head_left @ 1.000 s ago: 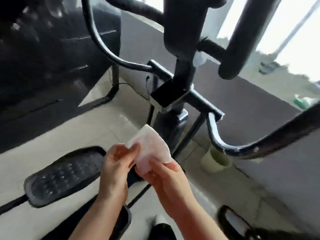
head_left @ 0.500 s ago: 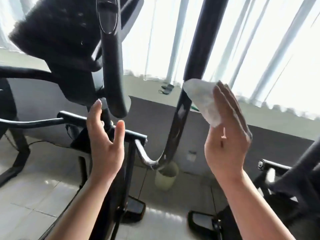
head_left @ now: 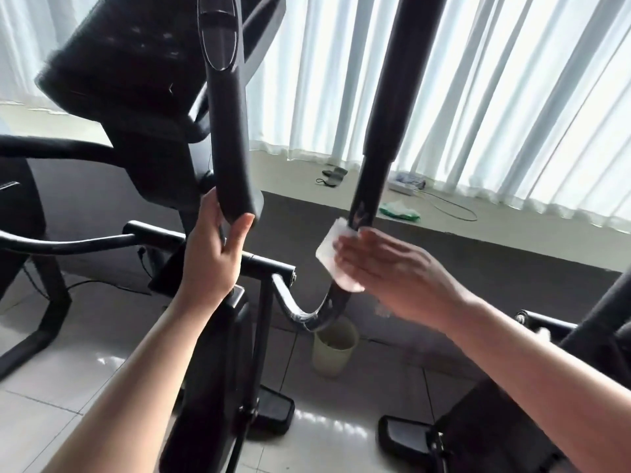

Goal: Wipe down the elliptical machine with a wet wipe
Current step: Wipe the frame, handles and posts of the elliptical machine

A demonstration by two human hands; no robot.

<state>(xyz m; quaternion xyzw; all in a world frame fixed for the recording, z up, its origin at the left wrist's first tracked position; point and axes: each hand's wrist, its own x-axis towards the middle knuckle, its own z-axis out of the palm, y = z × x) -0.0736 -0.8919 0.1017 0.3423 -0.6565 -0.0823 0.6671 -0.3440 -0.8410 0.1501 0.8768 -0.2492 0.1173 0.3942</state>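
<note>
Right hand [head_left: 382,264] wiping the elliptical's right handlebar [head_left: 367,199], left hand [head_left: 213,254] steadying the left one.

Your right grip is released: fingers straight, pressing the wet wipe [head_left: 333,249] flat against the lower bare section of the right handlebar, just above its bend. Your left grip is half-curled around the bottom end of the padded left handlebar [head_left: 227,138], thumb on one side and fingers on the other; can't tell if it's fully clamped. Elliptical machine [head_left: 143,97] console sits upper left. Pale bin [head_left: 333,353] stands on the floor below the bend. Green wipe pack [head_left: 399,211] lies on the window ledge [head_left: 512,230], well apart from your hands.
</note>
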